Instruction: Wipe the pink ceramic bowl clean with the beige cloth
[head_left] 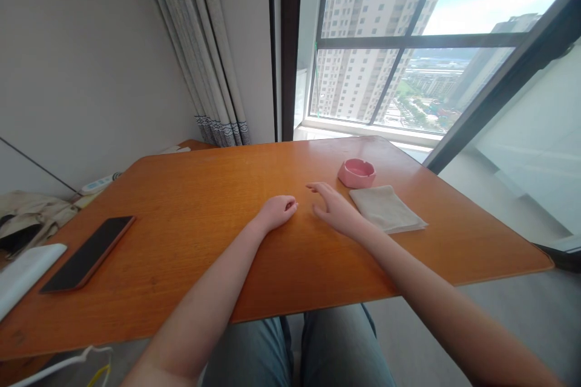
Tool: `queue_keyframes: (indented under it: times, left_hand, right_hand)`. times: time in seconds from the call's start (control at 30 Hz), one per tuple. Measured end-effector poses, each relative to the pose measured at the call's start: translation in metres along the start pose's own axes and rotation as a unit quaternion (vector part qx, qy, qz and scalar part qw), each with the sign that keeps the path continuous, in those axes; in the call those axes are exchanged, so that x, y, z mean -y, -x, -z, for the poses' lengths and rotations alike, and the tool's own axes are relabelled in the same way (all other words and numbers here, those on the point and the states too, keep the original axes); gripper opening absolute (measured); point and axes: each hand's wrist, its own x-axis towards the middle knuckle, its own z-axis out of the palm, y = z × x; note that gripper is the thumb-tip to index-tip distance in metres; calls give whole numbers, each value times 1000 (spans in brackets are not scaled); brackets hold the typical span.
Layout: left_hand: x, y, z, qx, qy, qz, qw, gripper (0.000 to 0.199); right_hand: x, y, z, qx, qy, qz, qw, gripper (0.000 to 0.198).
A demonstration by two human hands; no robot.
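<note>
Table: orange-brown, wood-grained. On table: ashtray, solid pink; cloth, pale beige; phone, black, reddish edge.

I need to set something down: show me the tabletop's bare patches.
Widest: between dark slab and left hand. Another: between folded cloth and the table's right edge. Crowded: right hand, cloth and pink ashtray sit close together.

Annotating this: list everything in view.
Table: 1, orange, centre
Ashtray: 1, pink, table right
Cloth: 1, beige, near ashtray
Flat device: 1, black, table left
Unclear object: 1, white, left edge
Power strip: 1, white, left background
Fabric: 1, beige, left edge
Cords: 2+, white/yellow, bottom left
Curtain: 1, grey, behind table
Window: 1, black, upper right
Towers: 2+, pale, outside
Wall: 1, grey, upper left
Legs: 2, blue jeans, bottom
Left hand: 1, bare, centre
Right hand: 1, bare, by cloth
</note>
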Motion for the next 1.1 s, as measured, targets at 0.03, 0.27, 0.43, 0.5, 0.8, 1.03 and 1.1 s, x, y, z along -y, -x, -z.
queue_keyframes:
  times: [0.03, 0.27, 0.43, 0.5, 0.8, 1.03, 1.1]
  left_hand:
    - [0, 1, 0, 13, -1, -9, 1000, 22]
    - [5, -1, -6, -1, 25, 38, 999, 28]
    - [3, -1, -7, -3, -20, 49, 999, 29]
    - [2, -1, -7, -4, -23, 46, 999, 29]
    - [2, 1, -5, -1, -15, 32, 999, 30]
    - [0, 2, -5, -4, -6, 13, 1000, 27]
    - [-1, 3, -5, -5, -3, 17, 1000, 27]
  right_hand:
    - [7, -10, -15, 25, -21, 17, 999, 56]
    - [0, -43, -84, 47, -113, -5, 993, 50]
    - [-11, -40, -89, 18, -138, -11, 990, 45]
    - [-11, -41, -89, 18, -147, -17, 989, 45]
    - [-10, -43, -85, 38, -154, -30, 987, 49]
    - [-8, -41, -82, 50, -159, -37, 985, 49]
    - [-5, -41, -81, 56, -163, -40, 984, 49]
